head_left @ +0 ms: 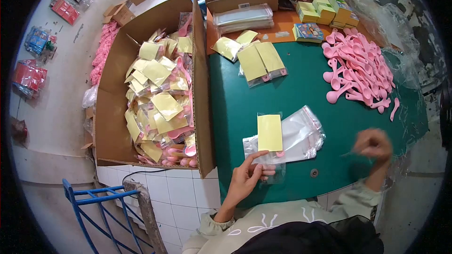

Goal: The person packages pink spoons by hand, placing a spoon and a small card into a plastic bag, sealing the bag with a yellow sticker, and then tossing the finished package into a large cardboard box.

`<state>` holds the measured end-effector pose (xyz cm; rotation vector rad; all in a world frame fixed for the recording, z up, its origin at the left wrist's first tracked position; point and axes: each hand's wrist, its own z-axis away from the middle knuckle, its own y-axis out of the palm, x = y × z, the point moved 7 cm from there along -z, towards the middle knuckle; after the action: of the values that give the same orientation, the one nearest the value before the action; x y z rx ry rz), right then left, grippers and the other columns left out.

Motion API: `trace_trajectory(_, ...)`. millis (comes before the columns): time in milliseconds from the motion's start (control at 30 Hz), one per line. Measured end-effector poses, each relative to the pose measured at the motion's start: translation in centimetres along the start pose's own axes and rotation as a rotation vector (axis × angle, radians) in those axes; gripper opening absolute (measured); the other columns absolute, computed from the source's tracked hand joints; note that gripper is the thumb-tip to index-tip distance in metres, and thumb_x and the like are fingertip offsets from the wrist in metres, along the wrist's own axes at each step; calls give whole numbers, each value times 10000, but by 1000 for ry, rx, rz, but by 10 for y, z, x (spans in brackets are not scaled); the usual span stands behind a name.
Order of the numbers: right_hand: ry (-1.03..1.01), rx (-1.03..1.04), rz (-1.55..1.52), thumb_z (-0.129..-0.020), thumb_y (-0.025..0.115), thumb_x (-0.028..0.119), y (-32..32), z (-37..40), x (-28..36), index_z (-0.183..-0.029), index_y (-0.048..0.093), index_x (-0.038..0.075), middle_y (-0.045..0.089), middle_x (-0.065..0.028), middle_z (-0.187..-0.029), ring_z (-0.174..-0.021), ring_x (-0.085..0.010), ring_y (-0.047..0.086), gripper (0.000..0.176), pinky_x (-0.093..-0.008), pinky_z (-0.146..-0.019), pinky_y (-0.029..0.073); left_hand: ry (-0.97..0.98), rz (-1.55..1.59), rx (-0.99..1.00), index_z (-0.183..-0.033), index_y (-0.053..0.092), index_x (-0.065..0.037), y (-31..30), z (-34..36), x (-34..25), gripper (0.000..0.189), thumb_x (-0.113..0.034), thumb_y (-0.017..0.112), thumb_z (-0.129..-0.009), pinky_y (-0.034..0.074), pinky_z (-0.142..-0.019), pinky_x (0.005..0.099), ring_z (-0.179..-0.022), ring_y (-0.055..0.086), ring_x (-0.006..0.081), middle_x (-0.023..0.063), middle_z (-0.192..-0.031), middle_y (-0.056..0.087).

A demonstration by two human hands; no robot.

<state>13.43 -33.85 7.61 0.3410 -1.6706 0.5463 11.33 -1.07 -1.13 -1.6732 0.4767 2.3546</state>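
My left hand (246, 178) grips the lower part of a clear plastic bag (275, 174), its index finger against the bottom edge of the yellow card (270, 132) inside. A bit of pink shows below that card. Under this bag lies a stack of clear plastic bags (301, 134) on the green table mat (296, 89). Off to the right, my right hand (374, 145) is raised, fingers curled and blurred by motion. A faint thin translucent strip trails from its fingertips, too smeared to name. Farther up on the right is a heap of pink spoons (360, 68).
Left of the mat stands a tall cardboard box (203, 89) with many bagged yellow cards. More filled bags (261, 61) lie at the mat's back, near packs of clear bags (242, 18) and card stacks (325, 11). A blue metal frame (101, 195) stands lower left.
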Motion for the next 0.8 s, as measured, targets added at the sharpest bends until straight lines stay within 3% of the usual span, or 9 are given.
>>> trace_trajectory(67, 200, -492, 124, -762, 718, 218, -116, 73, -25, -908, 558, 14, 638, -106, -839, -718, -146, 599, 298, -223, -611, 454, -25, 55, 13, -1264, 445, -46, 1, 0, 3, 324, -28, 391, -944, 529, -695, 241, -906, 653, 176, 146, -1031, 646)
trace_trajectory(133, 436, -1013, 511, -762, 713, 201, -233, 158, -47, -958, 567, -10, 634, -120, -855, -764, -194, 614, 322, -268, -680, 482, -74, 57, 40, -1252, 453, -40, 2, 1, 6, 313, -33, 390, -946, 531, -698, 243, -903, 652, 177, 142, -1043, 642)
trace_trajectory(200, 459, -991, 774, -741, 690, 126, -230, 174, -41, -1020, 544, -4, 607, -121, -940, -827, -222, 596, 341, -301, -731, 474, -56, 34, 82, -1245, 453, -27, 5, 2, 7, 302, -47, 386, -952, 532, -696, 244, -911, 648, 179, 142, -1067, 632)
trace_trajectory(300, 491, -919, 1134, -708, 655, 13, -129, 110, -12, -1113, 510, 4, 566, -124, -1068, -922, -263, 569, 430, -349, -808, 461, -46, 112, 105, -1240, 448, -9, 10, 0, 8, 294, -64, 384, -958, 530, -706, 248, -922, 642, 181, 143, -1117, 608)
trace_trajectory(333, 395, -787, 1066, -662, 679, 8, -68, 51, 2, -1120, 507, 27, 511, -148, -1151, -1034, -268, 528, 489, -357, -874, 442, -50, 150, 113, -1240, 446, -3, 11, 0, 9, 293, -68, 384, -960, 529, -712, 249, -926, 640, 181, 144, -1136, 599)
trace_trajectory(400, 173, -390, 613, -623, 714, 8, 41, -25, 6, -1106, 501, 57, 460, -123, -1090, -920, -264, 513, 530, -344, -801, 447, -61, 214, 101, -1229, 453, -4, 12, 0, 6, 284, -85, 390, -965, 521, -718, 247, -914, 644, 193, 160, -1135, 593)
trace_trajectory(500, 61, -115, 627, -694, 745, 93, 138, -68, -10, -1077, 523, 62, 441, -148, -1074, -905, -268, 535, 443, -341, -753, 475, -104, 278, 107, -1234, 452, -6, 12, 5, 1, 286, -69, 380, -964, 509, -767, 248, -941, 632, 188, 148, -1153, 578)
trace_trajectory(633, -12, -144, 504, -766, 678, 52, 157, -80, -24, -940, 584, 27, 453, -132, -1040, -834, -242, 560, 199, -314, -739, 475, -168, 313, 98, -1230, 451, -9, 0, 16, 1, 281, -46, 366, -964, 505, -807, 263, -980, 615, 189, 130, -1132, 570)
trace_trajectory(800, 52, -165, 395, -765, 686, 69, 152, -70, -26, -883, 600, 22, 476, -115, -994, -809, -227, 568, 153, -321, -725, 469, 46, -18, 2, -1143, 486, 3, -6, 16, -13, 227, -21, 467, -918, 516, -800, 284, -964, 613, 180, 117, -1032, 586)
